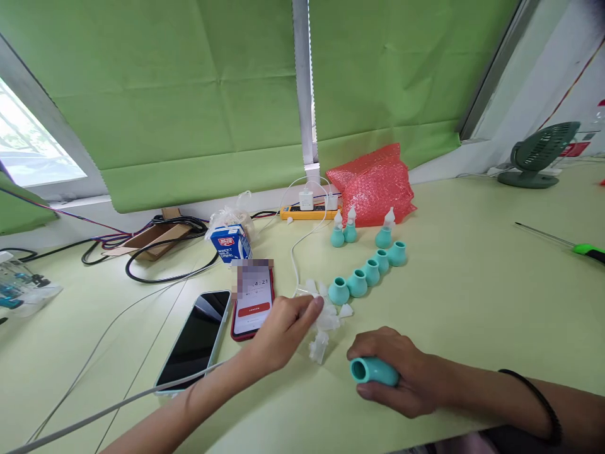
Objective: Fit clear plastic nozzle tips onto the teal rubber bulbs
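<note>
My right hand (397, 372) rests on the table, its fingers wrapped round a teal rubber bulb (373, 371) whose open mouth points left. My left hand (286, 331) reaches into a small heap of clear plastic tips (326, 318), its fingers pinching one of them. Just beyond the heap, several open teal bulbs (368, 274) stand in a curved row. Behind that row stand three teal bulbs with clear tips fitted (350, 230).
Two phones lie left of my left hand: a dark one (196, 340) and a lit one in a red case (253, 302). Farther back are a blue milk carton (230, 243), cables, a power strip (307, 211), red bubble wrap (373, 183), a green fan (539, 154) and a green-handled screwdriver (567, 243).
</note>
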A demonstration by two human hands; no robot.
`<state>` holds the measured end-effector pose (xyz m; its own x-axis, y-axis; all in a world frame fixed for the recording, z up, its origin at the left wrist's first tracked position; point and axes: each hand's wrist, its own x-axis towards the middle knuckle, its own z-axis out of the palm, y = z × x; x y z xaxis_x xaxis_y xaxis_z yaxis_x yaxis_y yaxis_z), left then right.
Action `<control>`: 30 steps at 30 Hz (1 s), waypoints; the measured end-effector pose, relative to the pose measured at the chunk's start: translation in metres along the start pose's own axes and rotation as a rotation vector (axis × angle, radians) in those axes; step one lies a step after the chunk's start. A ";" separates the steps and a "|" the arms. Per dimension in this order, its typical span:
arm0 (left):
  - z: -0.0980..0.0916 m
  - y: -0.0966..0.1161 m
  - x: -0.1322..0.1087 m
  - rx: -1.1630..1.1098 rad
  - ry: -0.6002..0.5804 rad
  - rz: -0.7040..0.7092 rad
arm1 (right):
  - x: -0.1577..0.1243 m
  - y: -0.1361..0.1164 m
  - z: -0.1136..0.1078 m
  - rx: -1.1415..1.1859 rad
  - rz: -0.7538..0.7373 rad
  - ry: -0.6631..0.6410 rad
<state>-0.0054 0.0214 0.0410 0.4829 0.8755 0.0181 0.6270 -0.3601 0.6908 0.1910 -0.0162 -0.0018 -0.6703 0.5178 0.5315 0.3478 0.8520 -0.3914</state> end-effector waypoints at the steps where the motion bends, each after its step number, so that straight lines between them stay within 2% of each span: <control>1: -0.003 -0.003 0.004 0.198 0.104 0.035 | -0.001 0.001 0.000 0.008 0.026 0.015; 3: -0.006 -0.011 0.010 0.488 0.239 0.015 | -0.002 0.001 0.000 0.016 0.078 0.023; 7: -0.004 -0.028 0.019 0.632 0.145 -0.016 | 0.000 0.001 0.000 0.034 0.180 0.049; 11: 0.002 -0.039 0.019 0.621 0.100 0.061 | 0.009 0.008 -0.005 0.088 0.229 0.194; 14: 0.004 -0.041 0.018 0.611 0.112 0.120 | 0.016 0.023 -0.017 0.053 0.182 0.409; 17: 0.005 -0.038 0.017 0.663 0.115 0.140 | 0.021 0.044 -0.039 -0.050 0.147 0.744; 19: 0.006 -0.036 0.016 0.720 0.124 0.145 | 0.022 0.061 -0.058 -0.147 0.194 0.947; 20: 0.007 -0.035 0.015 0.744 0.134 0.155 | 0.021 0.070 -0.068 -0.186 0.267 0.971; 22: 0.008 -0.033 0.014 0.776 0.160 0.180 | 0.017 0.090 -0.085 -0.238 0.397 0.950; 25: 0.009 -0.031 0.012 0.778 0.205 0.214 | 0.005 0.123 -0.101 -0.308 0.577 0.794; 28: 0.010 -0.029 0.010 0.753 0.293 0.297 | -0.010 0.151 -0.105 -0.329 0.723 0.707; 30: 0.012 -0.028 0.007 0.751 0.372 0.421 | -0.017 0.164 -0.104 -0.315 0.833 0.602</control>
<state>-0.0121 0.0341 0.0135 0.6144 0.6261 0.4801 0.7384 -0.6707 -0.0704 0.3281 0.1225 0.0030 0.2592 0.8247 0.5028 0.7569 0.1499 -0.6361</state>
